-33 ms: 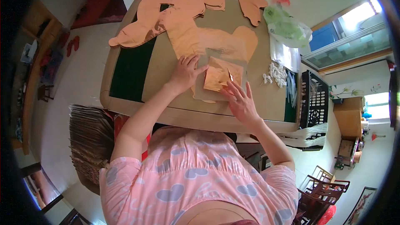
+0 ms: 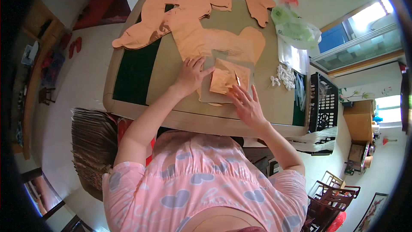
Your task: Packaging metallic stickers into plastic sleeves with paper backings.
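A folded square of shiny rose-gold foil [image 2: 223, 75] lies on the table in front of me, seemingly within a clear plastic sleeve [image 2: 204, 96]. My left hand [image 2: 191, 76] rests flat at the left side of the square, its thumb stretched to the foil's edge. At the lower right corner my right hand [image 2: 247, 103] touches the foil with spread fingers. Beneath and beyond the sleeve spreads a large flat foil balloon [image 2: 189, 38] in the same colour. Neither hand grips anything that I can see.
More flat foil balloons [image 2: 257, 6] lie at the table's far side. On the right are a green and white plastic bag [image 2: 292, 25], white ties [image 2: 285, 76], pale straws [image 2: 299, 92] and a black crate [image 2: 324, 103]. A stack of brown sheets [image 2: 92, 146] stands at the left.
My right hand has shifted very slightly to the left along the foil's lower right corner. My left hand and the foil square look the same.
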Available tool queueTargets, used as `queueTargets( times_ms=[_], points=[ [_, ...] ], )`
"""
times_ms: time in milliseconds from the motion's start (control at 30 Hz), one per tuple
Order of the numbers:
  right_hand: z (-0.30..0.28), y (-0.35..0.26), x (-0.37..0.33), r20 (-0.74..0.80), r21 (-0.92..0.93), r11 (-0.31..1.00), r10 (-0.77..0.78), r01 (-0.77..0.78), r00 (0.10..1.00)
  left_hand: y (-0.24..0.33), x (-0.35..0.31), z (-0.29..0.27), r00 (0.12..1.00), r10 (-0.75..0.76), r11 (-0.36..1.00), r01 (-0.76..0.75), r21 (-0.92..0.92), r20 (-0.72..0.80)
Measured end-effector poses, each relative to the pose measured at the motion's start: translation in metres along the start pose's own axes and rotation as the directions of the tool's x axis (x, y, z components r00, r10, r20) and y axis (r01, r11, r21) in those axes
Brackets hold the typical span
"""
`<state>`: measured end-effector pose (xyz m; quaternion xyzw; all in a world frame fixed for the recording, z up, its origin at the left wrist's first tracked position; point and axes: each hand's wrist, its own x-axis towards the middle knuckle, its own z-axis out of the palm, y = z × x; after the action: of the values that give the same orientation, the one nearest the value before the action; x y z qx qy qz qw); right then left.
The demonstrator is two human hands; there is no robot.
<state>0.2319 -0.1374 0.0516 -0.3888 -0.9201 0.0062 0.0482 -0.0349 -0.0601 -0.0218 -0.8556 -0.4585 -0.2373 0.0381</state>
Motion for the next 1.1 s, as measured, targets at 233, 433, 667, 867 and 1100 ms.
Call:
queueTargets(
  times_ms=[233,433,667,867,1100],
  points=[
    [0.007,0.003,0.021,-0.149,0.104,0.994,-0.009,0.025,0.989,0.0,0.006,-0.017,0.998,-0.05,0.999,0.05,-0.017,0.036],
    [-0.018,-0.002,0.046,-0.39,0.295,0.949,0.224,-0.11,0.893,0.02,0.014,-0.017,0.735,-0.674,0.327,0.379,-0.866,0.067],
    [-0.018,-0.024,0.052,-0.345,0.38,0.914,0.282,-0.141,0.895,0.068,0.045,-0.014,0.766,-0.46,-0.692,0.008,-0.722,0.449],
    [-0.017,-0.026,0.05,-0.384,0.384,0.917,0.266,-0.109,0.884,0.073,0.046,0.006,0.714,-0.544,-0.471,0.176,-0.865,0.441],
    [-0.002,-0.026,0.045,-0.369,0.36,0.928,0.233,-0.093,0.9,0.071,0.037,0.011,0.56,-0.541,-0.803,-0.12,-0.584,0.627]
  ],
)
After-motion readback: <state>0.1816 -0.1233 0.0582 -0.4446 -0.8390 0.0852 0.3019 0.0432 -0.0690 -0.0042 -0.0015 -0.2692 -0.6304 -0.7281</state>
